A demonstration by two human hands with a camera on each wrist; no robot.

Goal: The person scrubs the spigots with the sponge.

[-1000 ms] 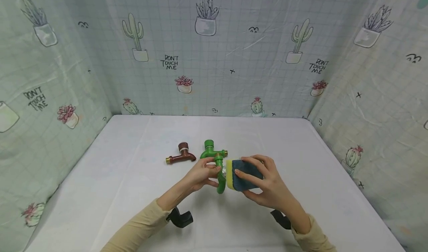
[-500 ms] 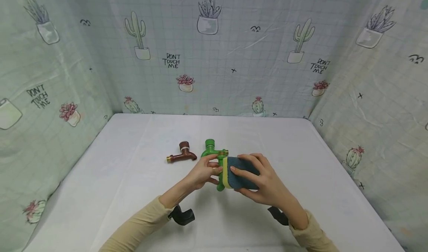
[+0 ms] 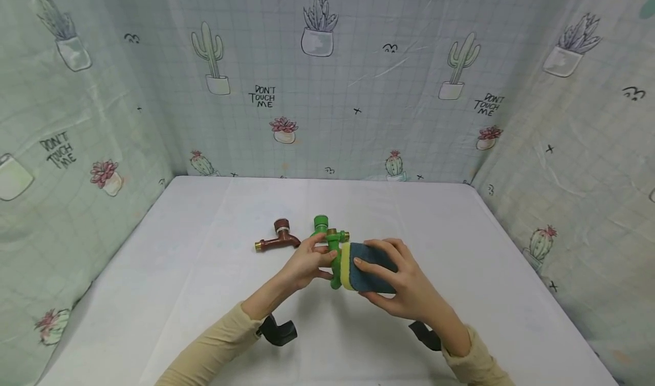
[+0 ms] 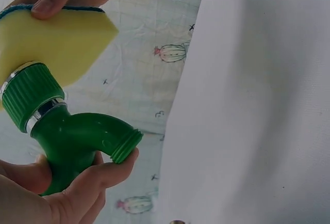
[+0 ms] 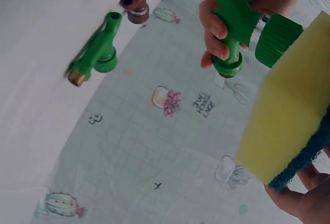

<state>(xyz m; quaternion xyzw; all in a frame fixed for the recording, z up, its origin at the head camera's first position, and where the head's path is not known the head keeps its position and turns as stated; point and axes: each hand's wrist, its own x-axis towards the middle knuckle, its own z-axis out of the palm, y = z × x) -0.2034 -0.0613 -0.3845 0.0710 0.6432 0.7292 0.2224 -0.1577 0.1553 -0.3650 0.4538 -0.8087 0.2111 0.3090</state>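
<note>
A green tap [image 4: 62, 136] with a ribbed knob and a brass-coloured threaded end is gripped by my left hand [image 3: 308, 262], held up over the table. My right hand [image 3: 409, 278] holds a sponge [image 3: 369, 268], yellow foam with a dark blue-green scouring side, thumb and fingers spread along its sides. In the left wrist view the yellow face [image 4: 62, 38] meets the top of the green knob [image 4: 33, 95]. From the right wrist, the sponge [image 5: 289, 100] overlaps the knob's end, and left-hand fingers [image 5: 214, 28] wrap the tap's body.
Behind the hands, a second green tap [image 3: 320, 223] lies on the white table [image 3: 215, 215], partly hidden. A brown tap [image 3: 278, 237] lies to its left. Patterned cloth walls [image 3: 327, 107] enclose the back and both sides. Black wrist-camera mounts [image 3: 278, 332] hang below the wrists.
The right hand has moved the sponge left onto the knob of the held tap, which was visible a second ago. The held tap has shifted and turned slightly. Both grips stay the same.
</note>
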